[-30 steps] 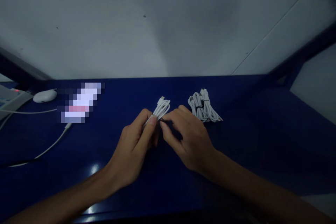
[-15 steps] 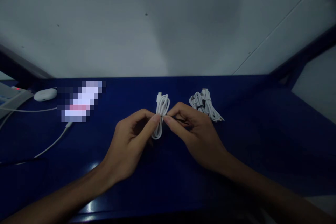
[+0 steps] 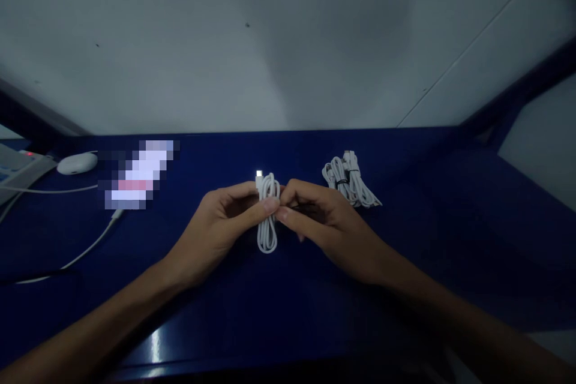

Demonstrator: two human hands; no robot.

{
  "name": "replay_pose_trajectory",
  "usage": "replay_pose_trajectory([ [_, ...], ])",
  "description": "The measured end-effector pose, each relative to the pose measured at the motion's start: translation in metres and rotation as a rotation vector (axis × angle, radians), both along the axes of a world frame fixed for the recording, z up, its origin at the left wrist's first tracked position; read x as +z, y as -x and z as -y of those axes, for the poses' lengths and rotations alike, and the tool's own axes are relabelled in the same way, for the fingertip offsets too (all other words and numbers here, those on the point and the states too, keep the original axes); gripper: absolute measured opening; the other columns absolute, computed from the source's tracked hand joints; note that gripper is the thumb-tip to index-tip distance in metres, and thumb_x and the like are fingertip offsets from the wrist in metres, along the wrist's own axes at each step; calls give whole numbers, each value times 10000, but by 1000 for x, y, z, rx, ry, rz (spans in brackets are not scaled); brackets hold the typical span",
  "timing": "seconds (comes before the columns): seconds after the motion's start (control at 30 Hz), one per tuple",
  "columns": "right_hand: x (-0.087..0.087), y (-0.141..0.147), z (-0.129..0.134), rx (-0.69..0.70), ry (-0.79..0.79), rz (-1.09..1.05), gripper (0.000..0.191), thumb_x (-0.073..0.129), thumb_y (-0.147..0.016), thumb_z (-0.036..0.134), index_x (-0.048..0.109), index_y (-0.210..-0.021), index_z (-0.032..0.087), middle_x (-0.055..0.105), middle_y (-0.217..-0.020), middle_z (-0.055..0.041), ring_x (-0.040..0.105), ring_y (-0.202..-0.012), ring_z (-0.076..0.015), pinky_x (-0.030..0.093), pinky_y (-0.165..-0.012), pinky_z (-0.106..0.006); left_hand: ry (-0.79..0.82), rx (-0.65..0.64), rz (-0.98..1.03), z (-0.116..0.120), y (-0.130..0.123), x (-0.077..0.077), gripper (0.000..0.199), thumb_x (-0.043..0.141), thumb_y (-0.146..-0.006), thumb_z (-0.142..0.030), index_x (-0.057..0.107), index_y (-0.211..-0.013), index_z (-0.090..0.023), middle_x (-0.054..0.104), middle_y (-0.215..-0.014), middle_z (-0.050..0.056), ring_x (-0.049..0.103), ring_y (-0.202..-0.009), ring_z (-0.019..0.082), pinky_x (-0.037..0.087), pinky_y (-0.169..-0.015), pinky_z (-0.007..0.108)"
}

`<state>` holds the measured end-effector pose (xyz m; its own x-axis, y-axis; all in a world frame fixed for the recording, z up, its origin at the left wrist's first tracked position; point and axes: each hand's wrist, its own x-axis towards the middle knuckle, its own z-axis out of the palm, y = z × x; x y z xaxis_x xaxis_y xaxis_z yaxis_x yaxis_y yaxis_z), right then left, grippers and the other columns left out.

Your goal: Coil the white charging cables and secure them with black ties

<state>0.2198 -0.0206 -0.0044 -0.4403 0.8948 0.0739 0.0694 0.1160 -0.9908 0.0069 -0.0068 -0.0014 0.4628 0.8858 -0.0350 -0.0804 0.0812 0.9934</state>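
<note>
Pinching a coiled white cable between left hand and right hand.

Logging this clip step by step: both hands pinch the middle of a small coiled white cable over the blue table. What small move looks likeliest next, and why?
Probably a further twist or cinch at the waist of the coiled white cable. The left hand and right hand meet fingertip to fingertip at its middle, with loops free above and below. The tied cable bundle nearby already carries a dark band; whether one is on this coil is not visible.

White coiled cable, white cable bundle with seemingly black tie, dark blue table.
</note>
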Motion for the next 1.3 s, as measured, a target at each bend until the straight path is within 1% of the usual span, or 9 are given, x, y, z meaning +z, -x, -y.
replay_pose_trajectory([
  [0.17,-1,-1,-3,-11,12,-40,246,706,-1075,335,663,-865,214,572,-787,30,510,-680,-131,434,-624,-290,58,2,47,-1,0,-7,231,759,-1041,-260,842,-1255,-243,831,-1203,91,778,-1085,256,589,-1044,414],
  [0.4,-8,0,-9,25,211,-280,266,795,-1013,400,688,-880,195,659,-884,11,548,-630,-96,475,-599,-265,132,-60,104,-6,-1,-8,175,740,-1063,-287,840,-1194,-227,809,-1074,78,760,-972,206,572,-933,332],
  [0.53,-13,2,-5,3,191,-321,229,746,-1059,364,681,-909,204,615,-794,43,492,-603,-89,438,-597,-261,176,-95,143,-5,-1,-4,176,707,-1085,-288,838,-1179,-215,801,-1046,78,748,-945,197,563,-913,320],
  [0.67,-7,3,2,-98,-5,-107,212,666,-1107,309,699,-918,219,537,-680,60,481,-615,-116,398,-599,-280,256,-115,198,-3,1,-1,177,684,-1099,-267,843,-1154,-212,786,-1050,70,701,-871,155,555,-847,272],
  [0.8,-1,5,7,-213,-284,91,210,654,-1089,182,690,-885,220,529,-750,47,477,-652,-119,409,-621,-292,338,-94,232,-3,0,1,167,716,-1076,-277,853,-1127,-196,790,-1058,90,705,-872,166,559,-838,274],
  [1.07,-22,5,1,-209,-846,280,249,517,-1084,41,637,-967,225,498,-865,9,458,-680,-129,393,-583,-302,427,-50,232,-4,1,-4,150,790,-1025,-283,846,-1125,-185,757,-957,56,684,-808,126,572,-772,224],
  [1.17,-15,4,1,-240,-773,273,246,547,-1077,48,628,-925,223,502,-830,17,475,-681,-130,402,-596,-304,292,35,149,-4,1,-6,293,766,-1039,-342,776,-1310,-229,737,-900,31,696,-763,154,607,-747,286],
  [1.23,-8,2,2,-299,-625,256,239,598,-1072,80,638,-885,223,484,-757,37,465,-648,-127,408,-603,-307,33,166,31,-3,2,-7,403,740,-1055,-343,689,-1451,-287,758,-1036,44,737,-883,193,631,-812,332],
  [1.3,-2,-1,1,-313,-470,191,224,619,-1082,133,661,-882,223,515,-741,39,489,-632,-126,414,-593,-307,-308,287,-142,-2,2,-7,501,768,-1034,-290,648,-1518,-335,727,-1295,70,723,-1156,241,620,-973,377],
])
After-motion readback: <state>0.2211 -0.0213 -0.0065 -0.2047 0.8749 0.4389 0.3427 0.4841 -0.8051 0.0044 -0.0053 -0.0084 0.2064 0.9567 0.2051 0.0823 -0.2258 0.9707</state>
